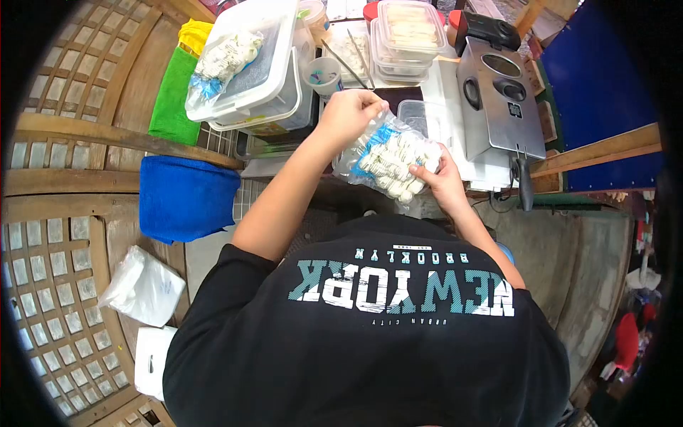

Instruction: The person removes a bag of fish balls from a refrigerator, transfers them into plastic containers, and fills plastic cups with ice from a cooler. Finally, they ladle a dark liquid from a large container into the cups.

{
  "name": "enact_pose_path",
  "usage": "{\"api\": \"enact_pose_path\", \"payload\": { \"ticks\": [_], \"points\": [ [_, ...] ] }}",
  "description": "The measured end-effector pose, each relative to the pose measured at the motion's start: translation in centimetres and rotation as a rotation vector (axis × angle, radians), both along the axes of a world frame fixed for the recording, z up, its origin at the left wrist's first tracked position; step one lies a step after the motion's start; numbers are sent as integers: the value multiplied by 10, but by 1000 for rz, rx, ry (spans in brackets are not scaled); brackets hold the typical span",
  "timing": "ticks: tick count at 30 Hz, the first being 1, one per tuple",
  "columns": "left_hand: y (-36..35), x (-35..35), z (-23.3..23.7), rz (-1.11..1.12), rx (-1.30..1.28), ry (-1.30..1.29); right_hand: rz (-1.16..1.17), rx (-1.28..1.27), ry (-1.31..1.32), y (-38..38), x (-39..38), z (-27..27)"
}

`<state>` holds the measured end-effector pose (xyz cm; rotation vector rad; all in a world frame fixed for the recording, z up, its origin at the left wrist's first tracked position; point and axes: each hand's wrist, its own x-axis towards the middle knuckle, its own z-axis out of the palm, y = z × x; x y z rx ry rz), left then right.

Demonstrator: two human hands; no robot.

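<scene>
A clear plastic bag with blue print (398, 162) is held up in front of my chest. It is packed with small, pale rounded pieces, and dark print shows over them. My left hand (350, 117) pinches the bag's upper left edge between thumb and fingers. My right hand (445, 183) grips the bag's right side, with the thumb across the front and the other fingers mostly hidden behind it. Just beyond the bag is a clear plastic tub (425, 119) on the counter. A similar filled bag (229, 57) lies on a white lid (270, 89) at the left.
A metal appliance with a black handle (494, 99) stands at the right. Stacked clear containers (407, 35) hold pale, long pieces at the back. Tongs (345, 64) rest near a small cup (322, 75). Blue (186, 196) and green cloths (173, 103) hang over a wooden rail at left.
</scene>
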<state>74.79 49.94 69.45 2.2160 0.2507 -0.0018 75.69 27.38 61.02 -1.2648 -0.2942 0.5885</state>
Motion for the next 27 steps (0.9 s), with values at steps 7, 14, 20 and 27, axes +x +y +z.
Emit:
{"api": "enact_pose_path", "payload": {
  "ticks": [7,14,20,27],
  "points": [
    [15,2,-5,86,-116,-77,17,3,-1,-10,8,6],
    [18,0,3,35,-276,-13,41,21,21,-8,12,9],
    [6,-10,20,40,-265,-94,65,39,45,-6,16,11],
    [22,-58,5,153,-316,-263,30,85,108,-5,21,22]
  ]
}}
